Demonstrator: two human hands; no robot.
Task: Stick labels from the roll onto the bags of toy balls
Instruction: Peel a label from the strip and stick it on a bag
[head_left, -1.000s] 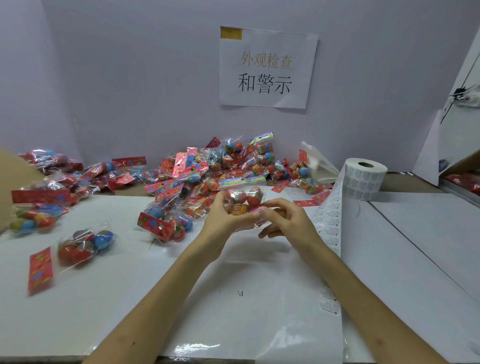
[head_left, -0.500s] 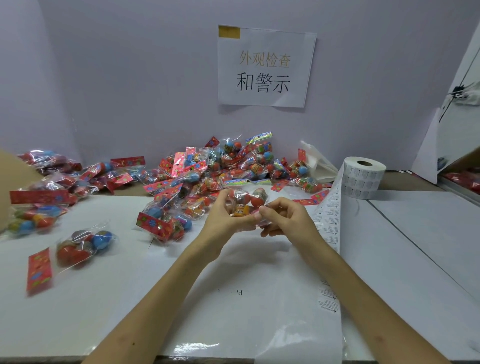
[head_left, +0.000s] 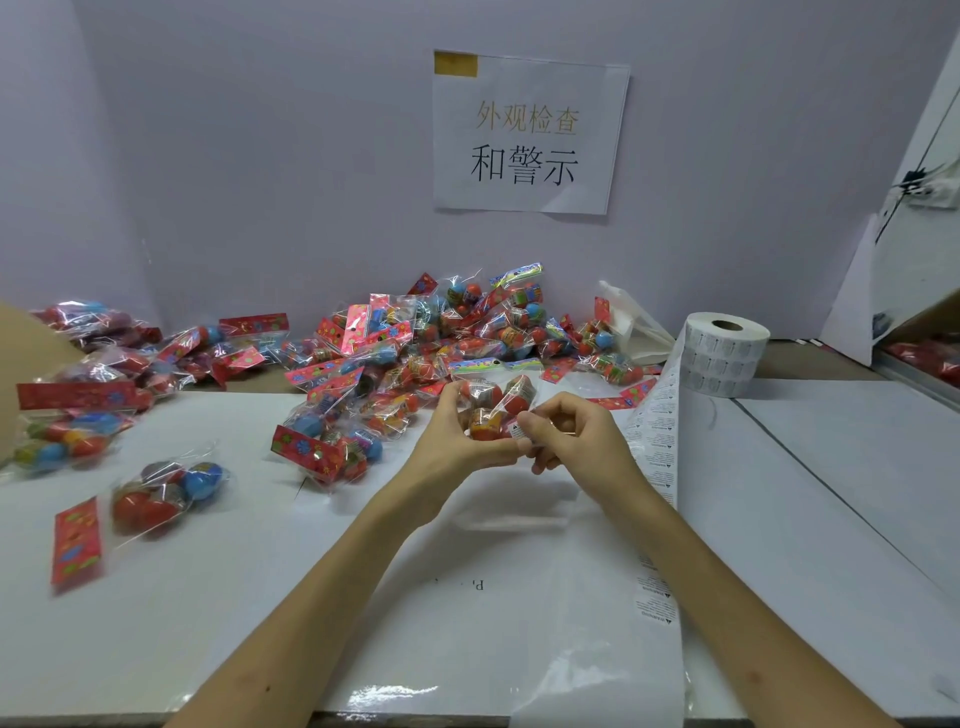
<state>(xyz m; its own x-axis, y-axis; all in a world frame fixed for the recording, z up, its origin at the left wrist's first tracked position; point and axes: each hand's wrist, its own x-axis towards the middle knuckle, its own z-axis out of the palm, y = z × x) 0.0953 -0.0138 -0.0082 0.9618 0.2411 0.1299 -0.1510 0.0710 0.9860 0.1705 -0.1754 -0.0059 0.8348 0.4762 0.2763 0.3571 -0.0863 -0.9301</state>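
My left hand (head_left: 453, 441) holds a clear bag of toy balls (head_left: 496, 402) above the middle of the white table (head_left: 208, 597). My right hand (head_left: 574, 436) pinches a small white label (head_left: 516, 431) against the bag's lower right side. The white label roll (head_left: 719, 353) stands at the back right, and its backing strip (head_left: 655, 447) trails down toward the front edge just right of my right forearm. A big heap of bagged balls (head_left: 441, 338) lies behind my hands against the wall.
More bags lie at the left: one with a red header card (head_left: 156, 499) near the front, and several (head_left: 78, 395) further back. A paper sign (head_left: 527, 132) hangs on the wall. A cardboard edge (head_left: 21, 358) is at far left.
The bag has been raised slightly and turned between my hands. My right fingers have shifted onto its lower right side, where the label now shows.
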